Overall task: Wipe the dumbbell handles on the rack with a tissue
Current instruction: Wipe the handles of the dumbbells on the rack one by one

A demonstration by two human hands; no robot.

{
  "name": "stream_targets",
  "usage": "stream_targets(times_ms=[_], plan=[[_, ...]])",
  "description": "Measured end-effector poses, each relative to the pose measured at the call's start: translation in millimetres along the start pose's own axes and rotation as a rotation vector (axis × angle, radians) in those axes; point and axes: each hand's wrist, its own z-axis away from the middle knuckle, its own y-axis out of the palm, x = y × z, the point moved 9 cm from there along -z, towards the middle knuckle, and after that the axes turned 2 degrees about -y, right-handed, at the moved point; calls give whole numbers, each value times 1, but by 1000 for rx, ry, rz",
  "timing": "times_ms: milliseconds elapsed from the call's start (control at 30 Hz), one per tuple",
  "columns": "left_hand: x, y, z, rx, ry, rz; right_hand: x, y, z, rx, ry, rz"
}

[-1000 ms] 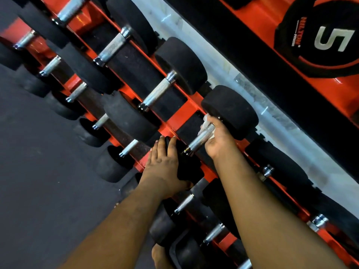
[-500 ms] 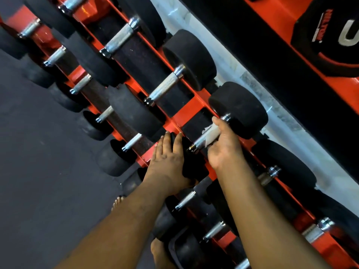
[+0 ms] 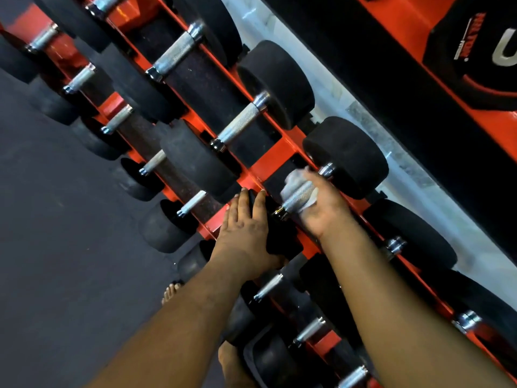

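Note:
A red rack (image 3: 268, 161) holds rows of black dumbbells with knurled steel handles. My right hand (image 3: 326, 211) is wrapped under one handle (image 3: 298, 197) on the top row, holding a white tissue (image 3: 291, 182) around it. The tissue shows on both sides of the bar. My left hand (image 3: 243, 233) rests with straight fingers on the near black head (image 3: 282, 242) of the same dumbbell. Its far head (image 3: 347, 155) sits beyond my right hand.
More dumbbells fill the top row, such as the neighbouring handle (image 3: 240, 123), and smaller ones sit on the lower row (image 3: 193, 203). Dark floor (image 3: 56, 247) lies to the left. My bare feet (image 3: 170, 294) stand by the rack. A black weight plate (image 3: 481, 51) is at upper right.
My right hand has slid along the handle and turned, so more of the tissue now shows around the bar. My left hand stays on the near head.

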Motion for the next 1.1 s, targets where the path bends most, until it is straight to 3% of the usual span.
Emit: stream_targets(times_ms=[100, 167, 267, 433, 600, 667, 767, 867, 967, 1000, 1100], plan=[[1, 1, -2, -2, 1, 10, 9, -23, -18, -175, -135, -181], [1, 1, -2, -7, 5, 7, -17, -18, -8, -98, -67, -157], [2, 1, -1, -7, 8, 11, -53, -18, 8, -14, 116, 112], [-1, -2, 0, -17, 14, 20, -57, -47, 26, -151, 96, 612], [-2, -1, 1, -26, 16, 32, -29, -37, 61, -30, -115, 691], [-2, -1, 1, -21, 12, 29, 4, -29, 60, -58, -333, 729], [-1, 0, 0, -14, 9, 20, 51, -3, 53, -141, -777, 1029], [0, 0, 0, -11, 8, 36, 18, 26, 40, 129, -1017, 1586], [0, -1, 0, -32, 17, 51, -28, 13, 38, 419, -1024, 2031], [1, 0, 0, -38, 18, 42, -23, 6, 37, 390, -1056, 2103], [2, 2, -1, -25, 19, 28, 20, -18, 29, 21, -945, 2173]])
